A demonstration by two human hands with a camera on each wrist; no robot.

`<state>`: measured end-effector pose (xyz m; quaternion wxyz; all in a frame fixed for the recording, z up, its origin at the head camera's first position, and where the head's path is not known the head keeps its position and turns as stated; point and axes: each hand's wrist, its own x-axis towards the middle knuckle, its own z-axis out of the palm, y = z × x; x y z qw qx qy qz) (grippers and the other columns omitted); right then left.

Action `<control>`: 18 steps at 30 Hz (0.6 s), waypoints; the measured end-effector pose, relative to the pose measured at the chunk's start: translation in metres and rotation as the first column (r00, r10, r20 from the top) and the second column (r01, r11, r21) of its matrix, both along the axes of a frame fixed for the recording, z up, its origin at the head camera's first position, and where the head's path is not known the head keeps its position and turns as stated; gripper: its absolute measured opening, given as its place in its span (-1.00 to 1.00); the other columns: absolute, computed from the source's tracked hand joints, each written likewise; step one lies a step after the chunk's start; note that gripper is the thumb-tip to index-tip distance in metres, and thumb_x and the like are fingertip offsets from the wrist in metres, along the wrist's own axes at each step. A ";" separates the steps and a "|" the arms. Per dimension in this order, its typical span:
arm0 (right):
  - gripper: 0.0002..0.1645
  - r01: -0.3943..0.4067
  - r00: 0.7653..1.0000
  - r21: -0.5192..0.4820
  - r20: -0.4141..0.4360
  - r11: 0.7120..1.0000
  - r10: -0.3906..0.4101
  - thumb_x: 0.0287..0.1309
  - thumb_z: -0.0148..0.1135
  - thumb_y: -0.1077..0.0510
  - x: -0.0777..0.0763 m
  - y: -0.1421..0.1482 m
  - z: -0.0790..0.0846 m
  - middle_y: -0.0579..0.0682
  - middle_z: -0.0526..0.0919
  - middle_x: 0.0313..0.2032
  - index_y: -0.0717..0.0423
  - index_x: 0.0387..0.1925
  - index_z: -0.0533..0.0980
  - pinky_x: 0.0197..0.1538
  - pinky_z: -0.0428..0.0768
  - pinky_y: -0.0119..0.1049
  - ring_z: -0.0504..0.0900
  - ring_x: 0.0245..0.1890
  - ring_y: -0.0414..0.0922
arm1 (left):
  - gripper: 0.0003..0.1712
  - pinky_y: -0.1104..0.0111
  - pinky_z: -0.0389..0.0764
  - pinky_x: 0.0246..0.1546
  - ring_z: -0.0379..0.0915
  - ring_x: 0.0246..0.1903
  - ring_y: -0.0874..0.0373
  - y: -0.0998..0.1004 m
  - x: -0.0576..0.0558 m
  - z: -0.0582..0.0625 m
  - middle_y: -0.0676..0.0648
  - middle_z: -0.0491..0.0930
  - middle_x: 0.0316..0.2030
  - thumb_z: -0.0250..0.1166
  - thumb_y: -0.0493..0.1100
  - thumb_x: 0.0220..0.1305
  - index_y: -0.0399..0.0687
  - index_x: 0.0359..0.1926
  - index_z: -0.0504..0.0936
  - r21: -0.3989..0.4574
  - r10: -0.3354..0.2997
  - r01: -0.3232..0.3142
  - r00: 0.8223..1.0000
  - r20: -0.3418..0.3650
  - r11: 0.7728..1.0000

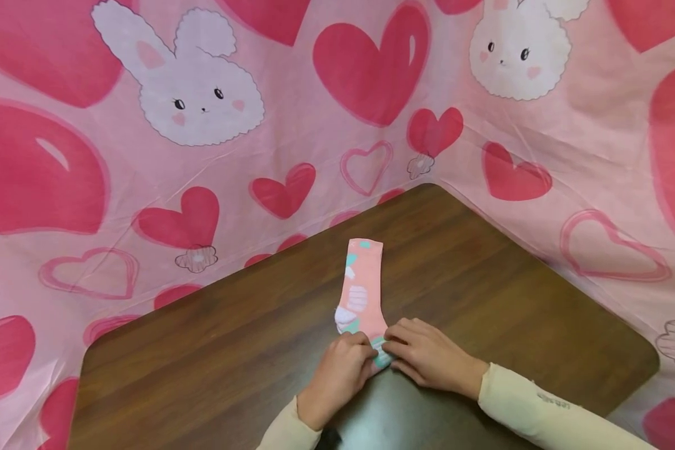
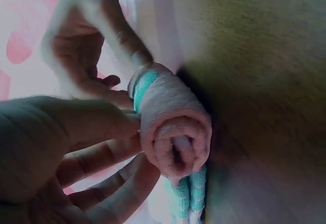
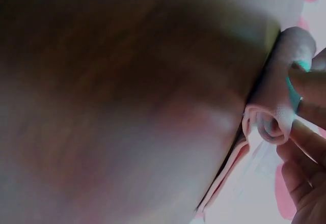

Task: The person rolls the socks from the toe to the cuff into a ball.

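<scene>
A pair of pink socks [image 1: 373, 269] with green and white patches lies flat on the wooden table, one on the other, cuffs pointing away from me. Their near end is coiled into a roll [image 2: 173, 102], whose spiral end shows in both wrist views. My left hand [image 1: 340, 372] grips the left end of this roll, thumb on one side and fingers on the other. At the right end my right hand [image 1: 427, 353] holds the roll between thumb and fingers. The hands are close together, and the fingers partly cover the roll in the head view.
The dark wooden table [image 1: 214, 350] has rounded corners. Pink cloth [image 1: 292, 75] printed with hearts and rabbits hangs behind its two far edges. Light-coloured sleeves [image 1: 531, 397] cover both forearms.
</scene>
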<state>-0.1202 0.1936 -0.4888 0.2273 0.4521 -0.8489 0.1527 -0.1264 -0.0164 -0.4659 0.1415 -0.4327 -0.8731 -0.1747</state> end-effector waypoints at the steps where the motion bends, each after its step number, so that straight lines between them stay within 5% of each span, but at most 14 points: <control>1: -0.65 -0.002 1.000 0.016 -0.006 1.000 0.003 -0.14 0.35 0.10 0.000 0.001 -0.001 -0.10 0.45 -0.19 0.04 -0.21 0.54 -0.24 0.40 -0.23 0.39 -0.23 -0.14 | -0.96 0.48 0.44 -0.50 0.35 -0.53 0.24 0.000 0.000 0.000 0.12 0.47 -0.49 0.35 -0.24 -0.06 -0.03 -0.50 0.71 -0.006 0.001 -0.001 1.000 0.001 1.000; 7: -0.63 0.002 1.000 0.080 0.007 0.997 -0.003 -0.18 0.39 0.05 -0.004 0.000 -0.003 -0.11 0.45 -0.21 0.01 -0.24 0.55 -0.22 0.38 -0.25 0.40 -0.22 -0.15 | -0.86 0.50 0.34 -0.57 0.24 -0.57 0.26 -0.002 0.003 -0.001 0.14 0.37 -0.53 0.40 -0.12 -0.19 -0.03 -0.51 0.66 -0.034 0.019 -0.017 0.999 0.041 0.999; 18: -0.63 0.040 0.998 0.116 0.033 0.992 -0.044 -0.25 0.43 0.00 -0.005 -0.002 -0.002 -0.17 0.43 -0.27 -0.04 -0.31 0.54 -0.23 0.37 -0.27 0.39 -0.25 -0.17 | -0.69 0.43 0.43 -0.60 0.30 -0.52 0.17 0.005 0.008 -0.002 0.10 0.35 -0.51 0.55 -0.09 -0.42 0.05 -0.58 0.58 -0.131 0.108 -0.109 0.994 -0.015 0.985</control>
